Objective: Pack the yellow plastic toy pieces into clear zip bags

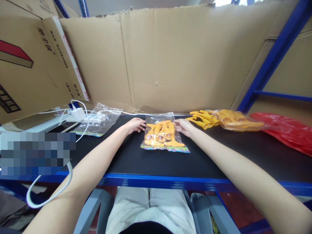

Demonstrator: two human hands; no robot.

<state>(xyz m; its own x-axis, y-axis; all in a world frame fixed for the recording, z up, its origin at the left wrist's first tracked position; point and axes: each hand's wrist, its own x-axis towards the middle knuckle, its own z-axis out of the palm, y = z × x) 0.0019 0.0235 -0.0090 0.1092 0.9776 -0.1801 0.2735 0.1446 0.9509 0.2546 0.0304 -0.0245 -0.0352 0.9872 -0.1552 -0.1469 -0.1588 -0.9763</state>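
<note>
A clear plastic bag (159,133) filled with several orange-yellow plastic pieces lies flat on the black tabletop in front of me. The pieces have round cup-like ends and narrow stems, and a colourful printed strip runs along the bag's near edge. At the bag's left side is my left hand (136,125), its fingers apart and slightly bent, close to the plastic. My right hand (184,127) lies along the opposite side, fingertips at the bag's edge and fingers slightly spread. Neither hand visibly lifts the bag.
Loose orange pieces (204,119) lie to the right beside a filled bag (234,120) and a red plastic bag (287,130). On the left are an unfilled clear bag (107,120), a white power strip (94,117) and cables. Cardboard (182,61) walls the back.
</note>
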